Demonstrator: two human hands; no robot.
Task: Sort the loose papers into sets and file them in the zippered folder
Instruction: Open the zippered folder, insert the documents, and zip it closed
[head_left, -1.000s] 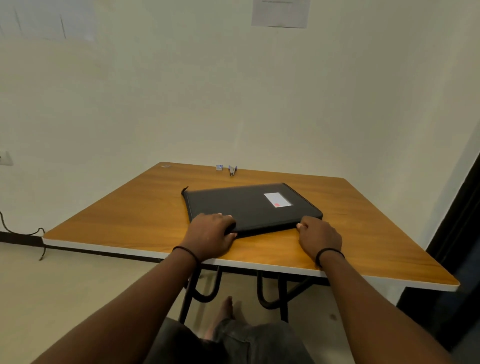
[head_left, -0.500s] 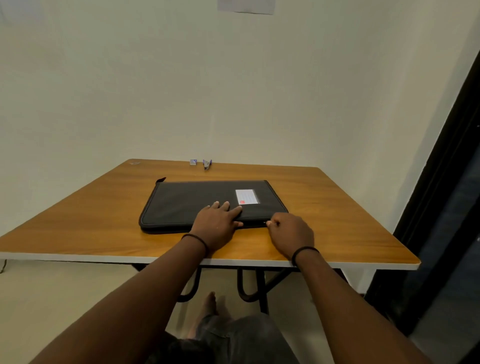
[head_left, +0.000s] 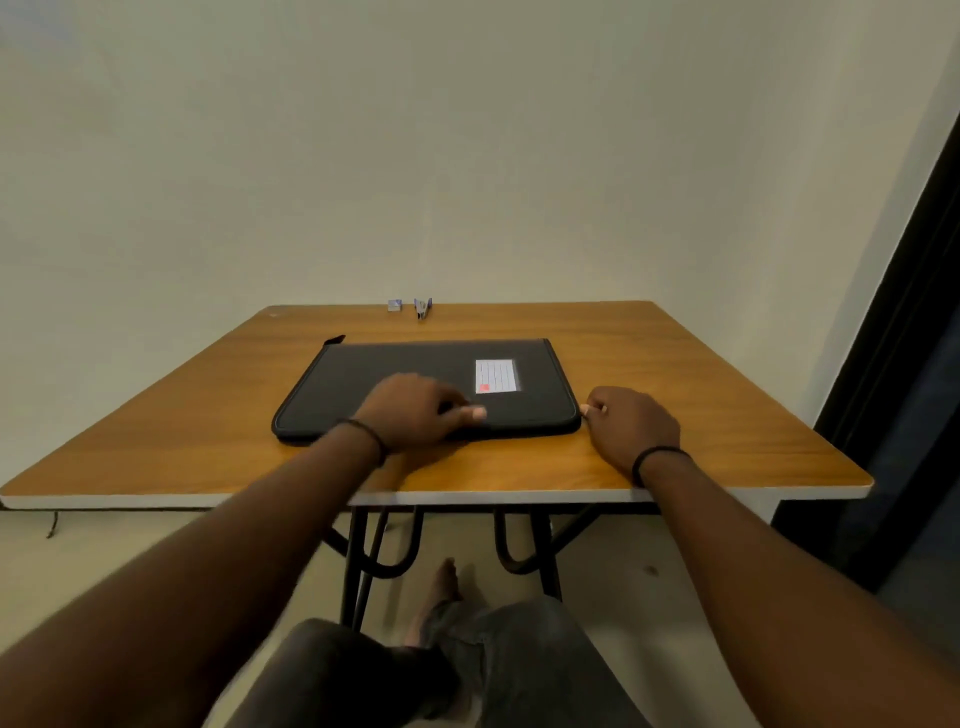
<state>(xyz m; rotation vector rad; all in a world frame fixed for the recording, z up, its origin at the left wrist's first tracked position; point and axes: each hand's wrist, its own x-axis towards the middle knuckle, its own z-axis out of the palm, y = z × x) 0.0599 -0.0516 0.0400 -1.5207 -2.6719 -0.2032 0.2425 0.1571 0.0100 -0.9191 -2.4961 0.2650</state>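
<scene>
A wooden table (head_left: 675, 395) fills mid-frame. At its centre lies the black folder (head_left: 395, 371), closed, contents hidden. The left hand (head_left: 415, 410) rests on its near edge, fingers loosely bent. The right hand (head_left: 631, 428) pinches something at its lower-right corner.

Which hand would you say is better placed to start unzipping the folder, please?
Probably the right hand: its fingertips pinch at the near right corner of the closed black zippered folder, seemingly at the zipper pull. The left hand rests on top, suited to steadying it.

Black zippered folder (head_left: 405, 374), closed, lying flat mid-table, white label on its cover
</scene>
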